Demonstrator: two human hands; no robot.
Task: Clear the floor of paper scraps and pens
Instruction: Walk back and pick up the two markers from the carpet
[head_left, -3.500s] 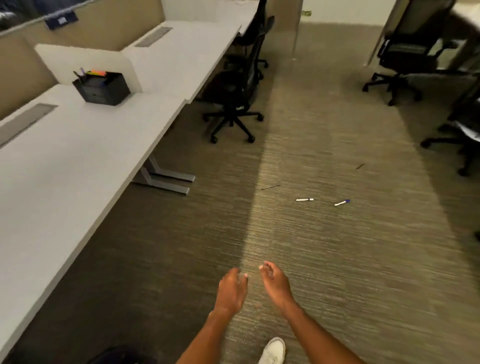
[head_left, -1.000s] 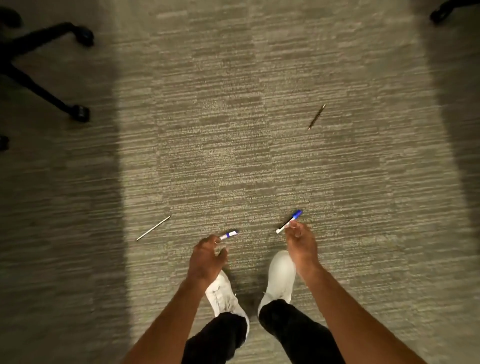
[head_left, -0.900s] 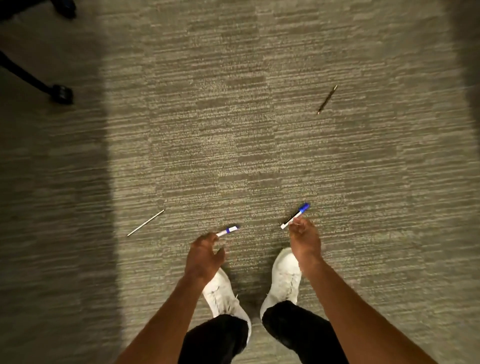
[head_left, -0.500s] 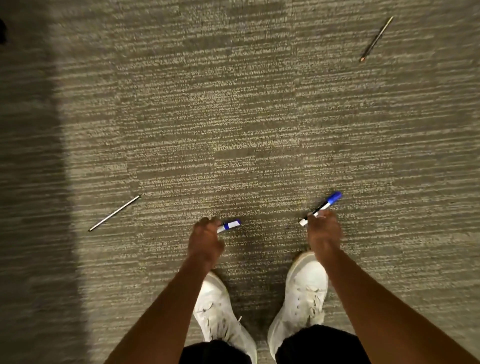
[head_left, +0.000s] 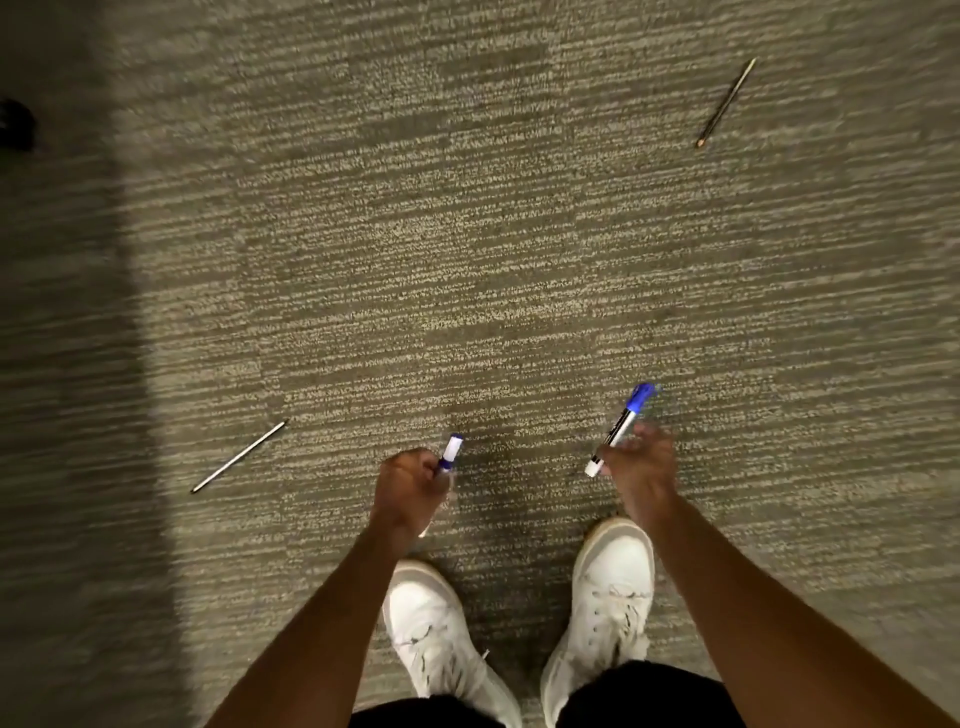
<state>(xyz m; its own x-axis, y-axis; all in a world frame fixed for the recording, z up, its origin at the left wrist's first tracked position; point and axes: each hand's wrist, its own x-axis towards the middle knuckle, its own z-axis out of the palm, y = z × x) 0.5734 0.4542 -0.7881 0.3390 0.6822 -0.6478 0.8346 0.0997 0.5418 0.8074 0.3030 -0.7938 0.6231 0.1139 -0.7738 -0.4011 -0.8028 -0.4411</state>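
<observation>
My left hand (head_left: 408, 488) is closed around a white marker with a blue band (head_left: 451, 453), whose end sticks up out of the fist. My right hand (head_left: 641, 470) grips a white marker with a blue cap (head_left: 623, 423), cap pointing away from me. Both hands are low over the grey carpet, in front of my white shoes. A thin silver pen (head_left: 240, 456) lies on the carpet to the left of my left hand. A dark pencil (head_left: 726, 102) lies farther off at the upper right. No paper scraps are in view.
Striped grey carpet (head_left: 467, 234) fills the view, with a darker shadowed band along the left. A black chair caster (head_left: 15, 124) shows at the left edge. My white shoes (head_left: 613, 597) stand just below my hands.
Both markers have turned more upright in my hands, which have closed tighter on them. The view has shifted so the pencil sits lower in frame than half a second ago.
</observation>
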